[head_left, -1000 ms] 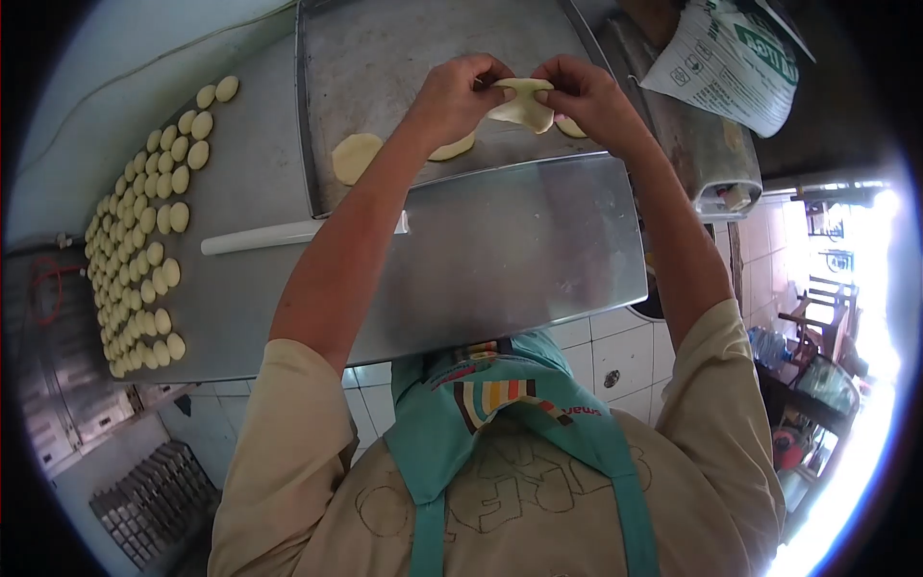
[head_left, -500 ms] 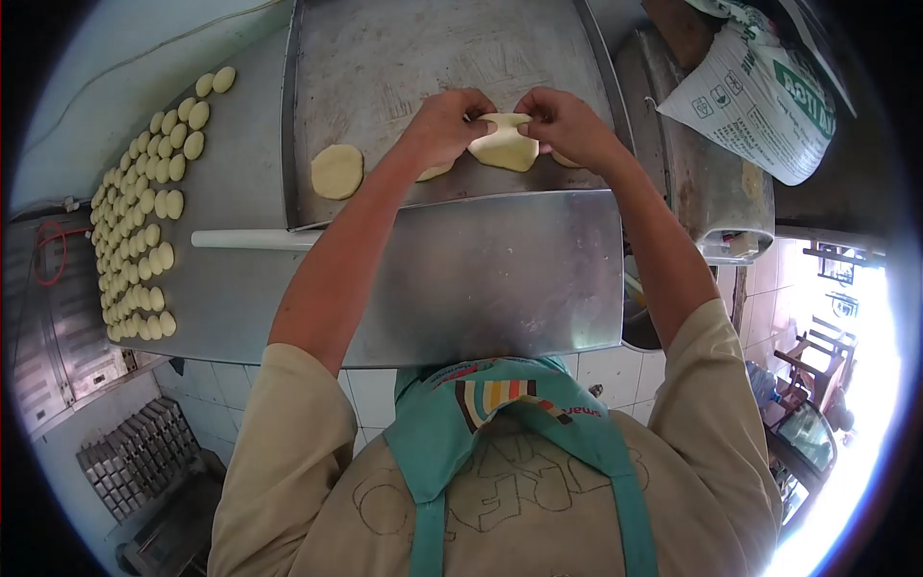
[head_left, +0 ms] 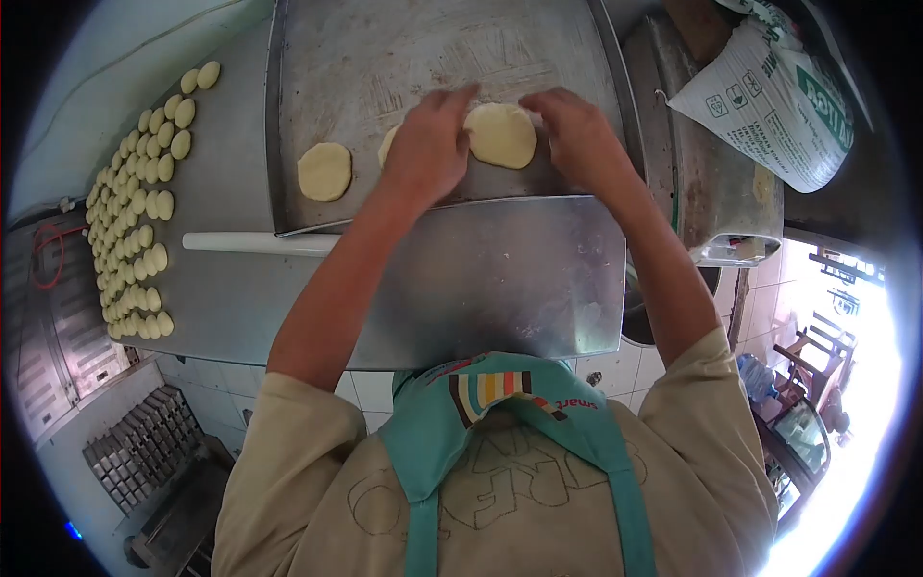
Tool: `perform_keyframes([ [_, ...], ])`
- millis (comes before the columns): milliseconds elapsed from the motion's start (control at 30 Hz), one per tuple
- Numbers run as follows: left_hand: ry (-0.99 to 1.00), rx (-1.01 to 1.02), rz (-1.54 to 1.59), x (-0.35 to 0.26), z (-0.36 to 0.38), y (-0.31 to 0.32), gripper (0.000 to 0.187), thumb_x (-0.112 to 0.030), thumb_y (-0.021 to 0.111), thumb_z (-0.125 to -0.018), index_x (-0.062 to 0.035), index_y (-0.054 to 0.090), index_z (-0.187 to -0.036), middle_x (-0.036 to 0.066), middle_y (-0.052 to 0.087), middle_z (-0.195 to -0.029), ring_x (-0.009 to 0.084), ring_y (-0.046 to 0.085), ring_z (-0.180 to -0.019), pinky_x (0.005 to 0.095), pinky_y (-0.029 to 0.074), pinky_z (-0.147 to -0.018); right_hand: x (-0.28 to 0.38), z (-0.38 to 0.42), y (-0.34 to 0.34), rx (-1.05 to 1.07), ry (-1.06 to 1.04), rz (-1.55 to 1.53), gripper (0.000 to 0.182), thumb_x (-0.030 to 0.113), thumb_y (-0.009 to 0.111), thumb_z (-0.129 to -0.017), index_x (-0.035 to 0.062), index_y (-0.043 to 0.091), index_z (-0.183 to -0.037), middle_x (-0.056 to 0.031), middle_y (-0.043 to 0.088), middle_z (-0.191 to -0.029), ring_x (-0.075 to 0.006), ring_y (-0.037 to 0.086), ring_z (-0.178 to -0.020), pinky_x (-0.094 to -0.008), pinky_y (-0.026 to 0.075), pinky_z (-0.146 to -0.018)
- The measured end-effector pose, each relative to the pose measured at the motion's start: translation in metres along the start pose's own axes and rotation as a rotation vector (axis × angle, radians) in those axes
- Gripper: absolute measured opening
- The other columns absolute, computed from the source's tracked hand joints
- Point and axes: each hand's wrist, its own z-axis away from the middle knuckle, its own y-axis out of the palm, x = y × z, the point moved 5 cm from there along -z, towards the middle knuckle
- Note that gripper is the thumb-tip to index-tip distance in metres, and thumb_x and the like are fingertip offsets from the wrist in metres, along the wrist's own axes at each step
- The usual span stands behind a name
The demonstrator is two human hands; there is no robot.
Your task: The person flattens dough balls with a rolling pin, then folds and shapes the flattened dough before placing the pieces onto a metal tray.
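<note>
A flat round of pale dough (head_left: 501, 136) lies on the large metal tray (head_left: 413, 43) between my two hands. My left hand (head_left: 433, 144) is just left of it, fingers apart, over another dough round (head_left: 387, 146) that it partly covers. To the right, my right hand (head_left: 574, 135) has its fingers spread beside the dough and holds nothing. A further flattened round (head_left: 324, 172) rests near the tray's left front corner.
Many small dough balls (head_left: 159, 205) stand in rows at the table's left. A white rod (head_left: 255, 243) lies before the tray, partly under my left forearm. A printed sack (head_left: 769, 106) sits at the right, above a metal container (head_left: 735, 207).
The dough round, held up between both hands before, now lies flat on the tray. Both hands have let go of it, and my right hand has moved slightly right.
</note>
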Motion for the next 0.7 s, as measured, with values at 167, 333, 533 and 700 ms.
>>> perform_keyframes([
  [167, 0.372, 0.119, -0.263, -0.004, 0.040, 0.020, 0.042, -0.037, 0.067, -0.101, -0.0137, 0.068, -0.136, 0.011, 0.063, -0.140, 0.0324, 0.057, -0.132, 0.0464, 0.048, -0.109, 0.026, 0.040, 0.005, 0.107, -0.071, 0.233, 0.034, 0.004, 0.062, -0.089, 0.0102, 0.076, -0.118, -0.0086, 0.069, -0.111, -0.0293, 0.067, -0.109, -0.0425, 0.055, -0.095],
  [333, 0.412, 0.192, -0.390, -0.005, 0.044, 0.008, 0.042, -0.046, 0.060, -0.104, -0.0141, 0.074, -0.128, 0.008, 0.062, -0.143, 0.0311, 0.052, -0.139, 0.0497, 0.042, -0.115, 0.033, 0.040, 0.005, 0.170, -0.163, 0.363, 0.025, 0.009, 0.064, -0.089, 0.0128, 0.081, -0.106, -0.0058, 0.070, -0.109, -0.0261, 0.067, -0.105, -0.0402, 0.056, -0.092],
  [533, 0.405, 0.068, -0.288, -0.011, 0.036, 0.005, 0.038, -0.044, 0.064, -0.102, -0.0154, 0.075, -0.125, 0.009, 0.060, -0.146, 0.0335, 0.054, -0.137, 0.0502, 0.042, -0.115, 0.015, 0.015, -0.006, 0.122, -0.076, 0.356, 0.025, 0.012, 0.064, -0.089, 0.0174, 0.082, -0.106, -0.0012, 0.072, -0.111, -0.0233, 0.067, -0.109, -0.0406, 0.055, -0.093],
  [700, 0.362, 0.172, -0.291, -0.007, 0.026, 0.025, 0.036, -0.042, 0.065, -0.102, -0.0145, 0.074, -0.123, 0.009, 0.059, -0.148, 0.0350, 0.055, -0.137, 0.0508, 0.043, -0.115, 0.007, -0.004, 0.005, 0.049, -0.151, 0.469, 0.029, 0.013, 0.066, -0.089, 0.0201, 0.080, -0.113, 0.0034, 0.074, -0.120, -0.0216, 0.066, -0.117, -0.0420, 0.053, -0.097],
])
